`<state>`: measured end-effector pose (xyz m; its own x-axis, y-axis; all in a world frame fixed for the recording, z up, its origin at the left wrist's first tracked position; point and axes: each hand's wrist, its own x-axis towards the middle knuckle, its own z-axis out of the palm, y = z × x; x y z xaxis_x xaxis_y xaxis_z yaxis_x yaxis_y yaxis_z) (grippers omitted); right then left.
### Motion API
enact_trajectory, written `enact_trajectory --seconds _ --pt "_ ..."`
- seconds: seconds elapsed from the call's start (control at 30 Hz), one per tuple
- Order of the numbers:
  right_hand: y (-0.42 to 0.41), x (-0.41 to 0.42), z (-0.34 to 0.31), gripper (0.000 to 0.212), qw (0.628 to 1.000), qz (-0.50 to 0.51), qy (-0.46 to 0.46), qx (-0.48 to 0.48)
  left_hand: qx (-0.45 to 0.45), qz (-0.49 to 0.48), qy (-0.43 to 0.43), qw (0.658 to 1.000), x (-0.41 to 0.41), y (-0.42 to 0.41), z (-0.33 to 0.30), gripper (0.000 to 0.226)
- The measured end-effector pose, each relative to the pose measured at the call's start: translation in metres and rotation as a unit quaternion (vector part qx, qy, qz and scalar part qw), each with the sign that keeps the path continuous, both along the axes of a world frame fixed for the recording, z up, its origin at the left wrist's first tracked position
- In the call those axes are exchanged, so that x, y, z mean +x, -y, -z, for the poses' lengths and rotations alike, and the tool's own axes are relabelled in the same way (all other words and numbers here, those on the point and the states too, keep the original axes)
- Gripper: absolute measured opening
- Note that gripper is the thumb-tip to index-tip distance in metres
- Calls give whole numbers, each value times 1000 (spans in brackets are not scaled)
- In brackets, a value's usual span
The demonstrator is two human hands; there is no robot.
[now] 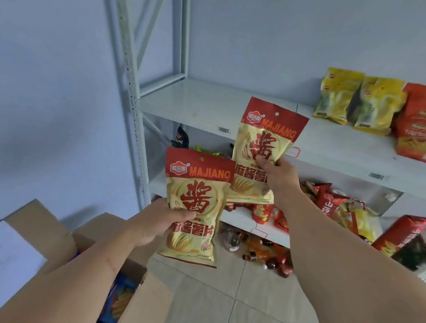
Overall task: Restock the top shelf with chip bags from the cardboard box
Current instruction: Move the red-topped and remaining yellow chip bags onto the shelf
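Before the top shelf [203, 103], left hand [153, 223] gripping one chip bag [196, 199], right hand [279, 177] another [264, 151]

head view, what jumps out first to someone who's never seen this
Two matching red-and-cream MAJIANG chip bags held upright mid-frame: the left hand grips the nearer bag, the right hand holds the farther bag up by the top shelf. That white shelf is bare on the left, with yellow bags at its right end.

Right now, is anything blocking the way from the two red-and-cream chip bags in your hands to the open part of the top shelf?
Nothing visible. The white metal top shelf is bare on its left side, right behind the red-and-cream chip bag in the right hand; yellow and red bags sit only at the far right.
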<state>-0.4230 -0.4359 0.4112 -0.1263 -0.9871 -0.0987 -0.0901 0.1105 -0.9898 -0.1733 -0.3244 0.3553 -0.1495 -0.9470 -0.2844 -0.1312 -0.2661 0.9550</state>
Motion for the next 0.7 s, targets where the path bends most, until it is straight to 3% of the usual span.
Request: enact_trajectory --seconds 0.27,0.43,0.7 --pt "115 -47 -23 11 999 10 -6 -30 -20 -5 -28 999 -49 122 -22 31" --pt "204 -63 -29 23 999 25 -1 -37 -34 14 -32 999 -64 223 -22 32" --pt "355 -82 -37 22 997 70 8 -39 -33 52 -42 997 -74 391 -47 39"
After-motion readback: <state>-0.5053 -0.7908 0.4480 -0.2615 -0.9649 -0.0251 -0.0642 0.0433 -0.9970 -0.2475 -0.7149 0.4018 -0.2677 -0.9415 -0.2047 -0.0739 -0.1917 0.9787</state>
